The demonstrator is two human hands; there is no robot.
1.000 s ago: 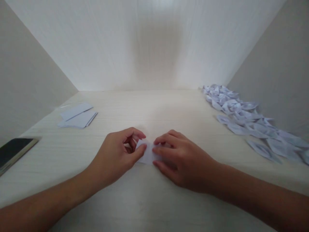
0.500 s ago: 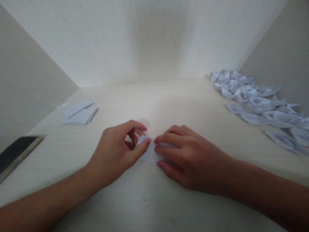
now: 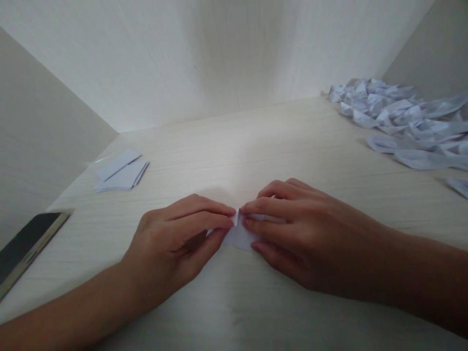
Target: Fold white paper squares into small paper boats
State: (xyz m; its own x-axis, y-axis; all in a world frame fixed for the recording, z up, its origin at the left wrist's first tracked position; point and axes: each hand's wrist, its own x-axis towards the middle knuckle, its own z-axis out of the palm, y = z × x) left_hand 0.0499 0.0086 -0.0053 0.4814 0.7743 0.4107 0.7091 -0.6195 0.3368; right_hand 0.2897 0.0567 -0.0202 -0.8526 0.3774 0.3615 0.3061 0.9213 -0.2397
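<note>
White paper [image 3: 239, 239] appears mid-fold; we see the left hand [image 3: 179, 234] pinching one side, the right hand [image 3: 302, 226] spread over the other; creasing firmly seems needed next.

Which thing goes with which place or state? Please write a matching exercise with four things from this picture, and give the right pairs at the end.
Things:
1. phone
2. folded paper pieces
3. small white sheet
4. flat paper slips

Places and states:
A. under the fingers of the left hand and the right hand
B. overlapping one another, on the left, farther back
C. cut off by the left picture edge, dark on top
D. heaped on the right side

Right pairs: 1-C, 2-D, 3-A, 4-B
</note>
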